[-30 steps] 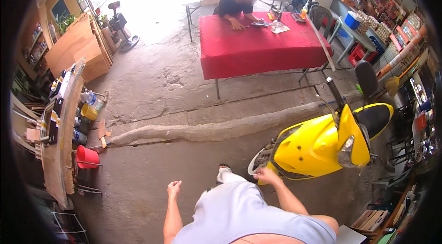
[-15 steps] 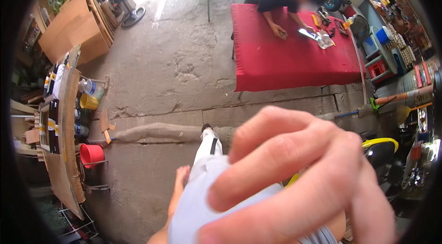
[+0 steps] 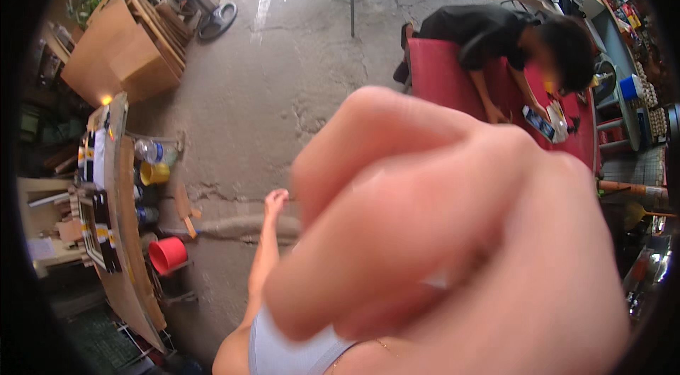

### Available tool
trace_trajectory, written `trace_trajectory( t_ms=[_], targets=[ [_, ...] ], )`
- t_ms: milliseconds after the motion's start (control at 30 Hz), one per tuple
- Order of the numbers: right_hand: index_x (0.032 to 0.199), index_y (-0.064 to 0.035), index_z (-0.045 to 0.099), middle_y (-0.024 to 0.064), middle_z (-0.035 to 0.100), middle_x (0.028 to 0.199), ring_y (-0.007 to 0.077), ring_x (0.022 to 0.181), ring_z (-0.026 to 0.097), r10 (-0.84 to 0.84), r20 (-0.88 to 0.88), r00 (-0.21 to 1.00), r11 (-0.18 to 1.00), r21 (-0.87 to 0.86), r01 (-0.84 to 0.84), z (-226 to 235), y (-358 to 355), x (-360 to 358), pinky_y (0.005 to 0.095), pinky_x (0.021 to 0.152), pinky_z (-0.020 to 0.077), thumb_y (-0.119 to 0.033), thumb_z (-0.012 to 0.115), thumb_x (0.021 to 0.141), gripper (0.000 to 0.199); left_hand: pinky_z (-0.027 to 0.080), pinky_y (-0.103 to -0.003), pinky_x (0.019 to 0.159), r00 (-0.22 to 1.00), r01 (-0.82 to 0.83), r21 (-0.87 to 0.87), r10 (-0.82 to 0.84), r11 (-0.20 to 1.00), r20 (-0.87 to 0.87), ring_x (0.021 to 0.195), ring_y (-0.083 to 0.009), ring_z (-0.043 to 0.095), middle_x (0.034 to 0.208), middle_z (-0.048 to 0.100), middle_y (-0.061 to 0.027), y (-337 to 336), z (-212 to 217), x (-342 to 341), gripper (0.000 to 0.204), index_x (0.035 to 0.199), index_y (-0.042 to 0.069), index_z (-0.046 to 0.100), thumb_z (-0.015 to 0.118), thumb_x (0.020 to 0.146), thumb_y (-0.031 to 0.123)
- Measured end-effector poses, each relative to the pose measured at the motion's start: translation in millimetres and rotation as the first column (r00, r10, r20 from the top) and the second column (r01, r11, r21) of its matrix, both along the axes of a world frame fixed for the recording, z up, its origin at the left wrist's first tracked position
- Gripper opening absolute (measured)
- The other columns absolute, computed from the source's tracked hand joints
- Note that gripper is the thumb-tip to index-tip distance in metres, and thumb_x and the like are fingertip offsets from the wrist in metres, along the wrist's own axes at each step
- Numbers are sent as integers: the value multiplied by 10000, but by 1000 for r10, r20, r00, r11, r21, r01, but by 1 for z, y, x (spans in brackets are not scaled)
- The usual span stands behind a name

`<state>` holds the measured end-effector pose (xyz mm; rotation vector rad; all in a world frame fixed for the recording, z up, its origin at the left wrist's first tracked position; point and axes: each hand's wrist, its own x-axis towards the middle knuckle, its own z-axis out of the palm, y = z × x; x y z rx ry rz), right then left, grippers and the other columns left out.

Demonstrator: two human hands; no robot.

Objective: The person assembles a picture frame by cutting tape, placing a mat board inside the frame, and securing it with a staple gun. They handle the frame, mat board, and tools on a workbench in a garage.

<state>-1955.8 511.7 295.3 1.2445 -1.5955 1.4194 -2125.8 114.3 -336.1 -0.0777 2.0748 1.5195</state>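
My right hand [image 3: 453, 233] is raised right up to the camera. It is huge and blurred, with the fingers curled, and it fills the lower right of the view. Whether it holds anything does not show. My left hand [image 3: 275, 199] hangs at the end of a straight arm over the concrete floor [image 3: 283, 92], holding nothing, fingers loosely apart. My light sleeveless top [image 3: 283, 354] shows at the lower edge. The yellow scooter is hidden behind my right hand.
Another person in black [image 3: 489, 35] leans over a red table [image 3: 439, 77] at the upper right, hands by a phone [image 3: 538, 122]. At the left stands a cluttered wooden bench [image 3: 124, 233], with a red bucket [image 3: 168, 254], a yellow cup [image 3: 154, 173] and wooden crates [image 3: 120, 56] nearby.
My right hand has come up from the scooter's handlebar to the lens and now covers most of the view. The view has swung toward the red table. My left arm stays hanging.
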Motion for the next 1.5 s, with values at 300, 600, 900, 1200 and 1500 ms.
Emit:
trace_trajectory(
  t_ms=[300,600,900,1200,1500],
  targets=[
    [1250,-81,590,122,634,988,254,927,620,-211,683,699,975,200,99,-174,127,-291,384,789,493,-183,698,826,448,477,-319,545,897,204,-432,8,879,441,686,-153,619,814,671,-48,40,-29,-72,313,1029,72,665,696,840,320],
    [1311,-132,541,143,591,1174,316,1148,535,-801,598,-9,598,800,-57,-364,258,-417,428,953,403,-401,637,854,539,463,-323,533,536,661,-687,-830,300,153,676,-159,609,817,664,-53,150,-117,-383,307,1005,71,661,689,838,327],
    [1262,-96,583,164,637,1038,311,981,620,-480,738,-474,555,674,487,-408,380,-446,403,870,486,-378,682,817,536,464,-271,563,900,436,-236,-422,868,112,674,-140,608,837,662,-59,547,93,-728,358,1047,36,649,692,843,327],
    [1263,-114,586,171,632,1142,320,1090,595,-367,601,-709,494,772,399,-464,569,-469,424,933,462,-388,680,793,551,511,-274,658,755,643,146,-654,752,43,784,-124,614,1065,645,-104,892,139,-692,534,1295,45,523,716,851,271],
    [1166,-58,627,180,652,993,332,963,623,-374,731,-572,273,675,685,-499,761,-527,411,850,497,-325,718,762,493,376,-423,1036,858,415,-326,-485,849,-170,1258,-345,446,1349,463,-206,1072,137,-664,1123,1479,87,235,854,620,458]
  ],
)
